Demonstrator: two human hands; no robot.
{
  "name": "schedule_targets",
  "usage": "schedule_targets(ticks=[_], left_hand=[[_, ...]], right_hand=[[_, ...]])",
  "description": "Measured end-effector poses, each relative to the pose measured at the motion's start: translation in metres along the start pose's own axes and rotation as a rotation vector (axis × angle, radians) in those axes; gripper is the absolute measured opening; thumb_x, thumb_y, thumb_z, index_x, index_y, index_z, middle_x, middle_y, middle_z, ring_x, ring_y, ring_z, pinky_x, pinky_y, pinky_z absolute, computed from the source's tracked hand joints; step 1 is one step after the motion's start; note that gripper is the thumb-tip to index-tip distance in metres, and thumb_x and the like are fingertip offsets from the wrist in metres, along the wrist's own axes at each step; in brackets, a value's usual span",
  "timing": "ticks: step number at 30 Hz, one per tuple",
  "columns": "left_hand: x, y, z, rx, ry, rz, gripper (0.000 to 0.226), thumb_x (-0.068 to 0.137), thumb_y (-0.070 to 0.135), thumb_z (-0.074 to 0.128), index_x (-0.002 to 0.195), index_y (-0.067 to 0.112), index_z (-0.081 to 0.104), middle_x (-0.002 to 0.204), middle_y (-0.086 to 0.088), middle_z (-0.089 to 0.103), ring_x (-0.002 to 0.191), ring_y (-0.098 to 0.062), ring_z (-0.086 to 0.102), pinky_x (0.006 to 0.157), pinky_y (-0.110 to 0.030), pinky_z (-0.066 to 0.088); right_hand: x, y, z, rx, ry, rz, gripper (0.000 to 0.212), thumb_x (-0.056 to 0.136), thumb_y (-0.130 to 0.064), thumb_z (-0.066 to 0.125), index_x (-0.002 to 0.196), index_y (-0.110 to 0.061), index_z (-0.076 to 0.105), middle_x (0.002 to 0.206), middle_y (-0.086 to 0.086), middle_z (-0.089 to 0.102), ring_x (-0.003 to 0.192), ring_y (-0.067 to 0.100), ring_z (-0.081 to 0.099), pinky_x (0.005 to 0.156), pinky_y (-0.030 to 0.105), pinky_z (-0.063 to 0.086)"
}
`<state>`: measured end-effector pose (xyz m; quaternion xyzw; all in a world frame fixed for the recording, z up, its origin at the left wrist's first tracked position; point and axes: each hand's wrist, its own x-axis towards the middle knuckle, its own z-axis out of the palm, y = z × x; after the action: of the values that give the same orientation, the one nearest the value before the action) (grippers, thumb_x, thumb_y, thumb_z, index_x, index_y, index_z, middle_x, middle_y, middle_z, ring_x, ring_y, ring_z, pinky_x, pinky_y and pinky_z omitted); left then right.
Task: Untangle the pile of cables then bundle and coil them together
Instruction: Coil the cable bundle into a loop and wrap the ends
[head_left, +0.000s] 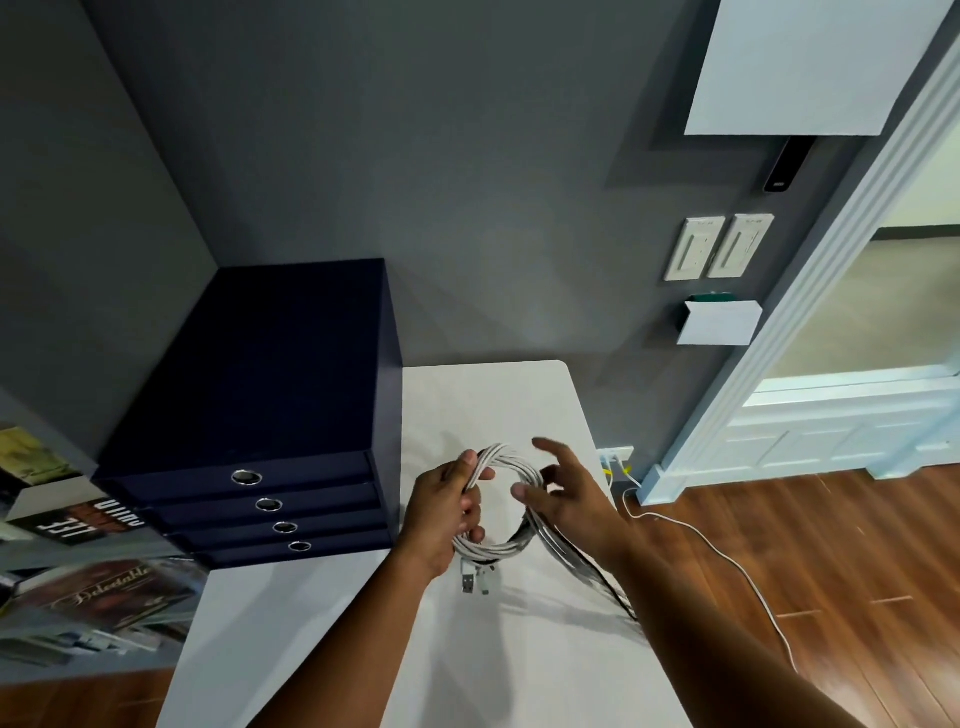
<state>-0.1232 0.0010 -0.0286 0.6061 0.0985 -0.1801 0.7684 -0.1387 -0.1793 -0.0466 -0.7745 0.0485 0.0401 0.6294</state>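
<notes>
White and pale grey cables, gathered into one round coil (493, 550), sit in our hands just above the white tabletop (467, 405) in the head view, the only one we have. Our left hand (447, 512) is clamped on the coil's left side, fingers curled through the ring and thumb over the top strands. Our right hand (566, 493) is at the coil's right side with fingers spread and relaxed, gripping nothing. Its thumb lies close to the strands, though we cannot tell whether it touches. A few plugs (475, 582) dangle from the bottom of the ring.

The next wrap turns on the loose tail (582, 566). It leaves the coil at the lower right and runs down and right, beneath our right forearm, toward the tabletop's edge. So the right hand is the nearer one, and the tail's long axis points away from the left hand. We judge the coiling partly done, with that length left to wind in.

Left of the hands stands a dark blue drawer box (249, 395), and a separate white cord (727, 556) trails over the wooden floor (857, 519).
</notes>
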Motion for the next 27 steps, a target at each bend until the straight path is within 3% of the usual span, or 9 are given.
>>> schedule_targets(ticks=[3,6,8,9,10,14,20,24,27], left_hand=[[0.004,0.004,-0.007,-0.06,0.058,0.035,0.041,0.101,0.039,0.052,0.095,0.001,0.067,0.051,0.001,0.03,0.038,-0.011,0.028,0.044,-0.023,0.034],[0.01,0.011,-0.013,-0.128,0.098,0.041,0.042,0.1,0.04,0.053,0.095,0.001,0.067,0.051,0.003,0.03,0.037,-0.011,0.027,0.045,-0.022,0.032],[0.012,0.014,-0.014,-0.158,0.102,0.026,0.042,0.101,0.041,0.052,0.095,0.002,0.067,0.051,0.003,0.029,0.038,-0.01,0.025,0.046,-0.023,0.031],[0.013,0.016,-0.013,-0.183,0.098,0.017,0.042,0.101,0.041,0.052,0.095,0.003,0.067,0.051,0.003,0.029,0.038,-0.01,0.025,0.046,-0.023,0.031],[0.013,0.018,-0.012,-0.218,0.091,0.008,0.042,0.102,0.042,0.051,0.095,0.004,0.067,0.051,0.004,0.028,0.038,-0.01,0.024,0.046,-0.022,0.031],[0.017,0.028,-0.004,-0.372,0.071,-0.033,0.041,0.103,0.043,0.047,0.094,0.007,0.065,0.047,0.007,0.028,0.036,-0.008,0.021,0.044,-0.021,0.029],[0.014,0.061,0.01,-0.48,0.05,0.031,0.041,0.105,0.043,0.041,0.093,0.009,0.061,0.044,0.009,0.028,0.033,-0.006,0.022,0.04,-0.018,0.03],[0.01,0.097,0.018,-0.494,0.021,0.115,0.043,0.104,0.043,0.041,0.091,0.009,0.062,0.044,0.009,0.028,0.032,-0.005,0.022,0.04,-0.017,0.029],[0.008,0.117,0.022,-0.471,-0.012,0.155,0.043,0.103,0.045,0.044,0.089,0.009,0.063,0.043,0.009,0.03,0.032,-0.005,0.022,0.041,-0.018,0.029]], right_hand=[[-0.017,0.013,-0.007,-0.079,-0.137,0.048,0.052,0.075,-0.043,0.08,0.118,-0.036,0.053,0.076,0.004,0.07,0.063,0.023,0.068,0.069,0.034,0.054],[-0.029,0.025,-0.013,-0.315,-0.15,0.012,0.011,0.092,-0.034,0.066,0.092,-0.031,0.055,0.066,-0.003,0.064,0.056,0.016,0.059,0.063,0.033,0.049],[-0.034,0.029,-0.015,-0.517,-0.019,-0.177,0.008,0.097,-0.034,0.058,0.091,-0.031,0.054,0.073,-0.015,0.056,0.064,0.007,0.054,0.063,0.03,0.043],[-0.034,0.029,-0.016,-0.57,0.071,-0.269,0.003,0.098,-0.033,0.058,0.099,-0.031,0.056,0.082,-0.018,0.055,0.072,0.005,0.056,0.066,0.025,0.041],[-0.035,0.025,-0.016,-0.585,0.162,-0.322,0.013,0.097,-0.032,0.059,0.109,-0.027,0.057,0.091,-0.019,0.055,0.08,0.003,0.058,0.067,0.021,0.041],[-0.024,0.009,-0.018,-0.764,0.427,-0.419,0.018,0.097,-0.04,0.057,0.113,-0.031,0.059,0.098,-0.011,0.065,0.084,0.015,0.065,0.058,0.031,0.051],[-0.008,0.001,-0.016,-0.539,0.591,-0.242,0.034,0.093,-0.057,0.05,0.107,-0.028,0.058,0.096,-0.007,0.066,0.089,0.018,0.063,0.069,0.036,0.051],[-0.003,0.009,-0.024,-0.447,0.554,-0.301,0.026,0.098,-0.044,0.045,0.1,-0.019,0.053,0.087,-0.002,0.061,0.083,0.023,0.057,0.069,0.035,0.042],[0.001,-0.003,-0.026,-0.358,0.549,-0.287,0.014,0.102,-0.03,0.049,0.092,-0.02,0.051,0.079,-0.003,0.054,0.074,0.016,0.05,0.066,0.031,0.037]])
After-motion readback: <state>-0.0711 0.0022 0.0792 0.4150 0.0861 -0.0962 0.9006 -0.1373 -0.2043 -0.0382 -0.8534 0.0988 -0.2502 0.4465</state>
